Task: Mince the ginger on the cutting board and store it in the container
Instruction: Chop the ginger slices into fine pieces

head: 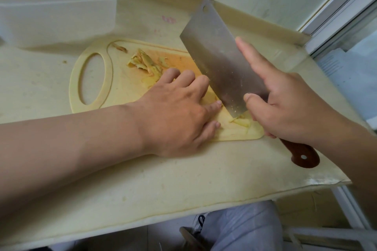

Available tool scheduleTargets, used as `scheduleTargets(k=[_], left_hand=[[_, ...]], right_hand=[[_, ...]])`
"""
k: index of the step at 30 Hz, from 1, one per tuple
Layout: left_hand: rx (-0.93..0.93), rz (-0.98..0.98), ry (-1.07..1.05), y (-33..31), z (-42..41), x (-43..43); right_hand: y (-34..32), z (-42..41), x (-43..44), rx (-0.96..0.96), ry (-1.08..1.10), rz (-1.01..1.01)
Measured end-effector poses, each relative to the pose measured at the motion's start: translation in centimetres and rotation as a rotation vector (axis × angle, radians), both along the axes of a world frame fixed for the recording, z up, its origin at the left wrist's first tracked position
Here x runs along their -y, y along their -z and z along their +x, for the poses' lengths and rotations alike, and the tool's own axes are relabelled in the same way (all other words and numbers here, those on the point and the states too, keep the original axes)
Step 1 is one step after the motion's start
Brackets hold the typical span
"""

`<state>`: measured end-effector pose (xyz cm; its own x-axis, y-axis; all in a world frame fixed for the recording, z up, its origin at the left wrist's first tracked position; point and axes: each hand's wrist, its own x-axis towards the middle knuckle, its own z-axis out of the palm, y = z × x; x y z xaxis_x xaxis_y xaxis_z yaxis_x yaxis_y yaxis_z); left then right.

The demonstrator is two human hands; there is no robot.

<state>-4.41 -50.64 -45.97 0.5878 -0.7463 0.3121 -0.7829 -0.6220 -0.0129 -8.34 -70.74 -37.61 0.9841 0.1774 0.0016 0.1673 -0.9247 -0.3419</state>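
Where the counter (pixel 142 179) ends at its near edge, my legs in pale grey trousers (pixel 240 228) show below it. The counter surface is cream, worn and stained.

Right hand (pixel 285 104): gripping the cleaver (pixel 220 61) where blade meets handle. The forefinger lies straight along the far flat of the blade, the thumb presses the near flat, and the remaining fingers wrap the grip. The reddish-brown handle (pixel 304 155), with one rivet visible, juts out behind the hand over the counter, off the board.

Left hand (pixel 179 108): palm down on the cutting board (pixel 120 79), fingers curled under with the knuckles close against the blade's near flat. The fingers are bent down over the ginger (pixel 151 81); only a yellow edge of it shows past them, the rest is hidden under the hand.

Cleaver blade: tilted, heel corner down on the board at its near right corner, tip raised toward the wall. Small bits cling to the steel. A few cut ginger strips (pixel 241 121) lie at the heel.

The board is pale yellow with an oval handle hole at its left end and an orange-stained patch toward the far edge. A loose heap of ginger slices (pixel 142 61) lies beyond my left fingers.

Far left, a translucent white container (pixel 57 12) stands on the counter, apart from the board. Its inside is not visible.
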Motion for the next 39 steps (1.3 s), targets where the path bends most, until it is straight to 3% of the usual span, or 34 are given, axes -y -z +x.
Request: scheduleTargets(k=[15, 25, 39], left_hand=[[0.02, -0.033, 0.008, 0.2, 0.1, 0.1], [0.035, -0.061, 0.015, 0.2, 0.0, 0.0], [0.049, -0.05, 0.016, 0.3, -0.1, -0.1]], right_hand=[[-1.2, 2.0, -1.1, -0.136, -0.036, -0.089], [-1.2, 4.2, -3.8, -0.087, -0.043, -0.159], [-1.5, 1.6, -0.9, -0.107, 0.012, -0.071]])
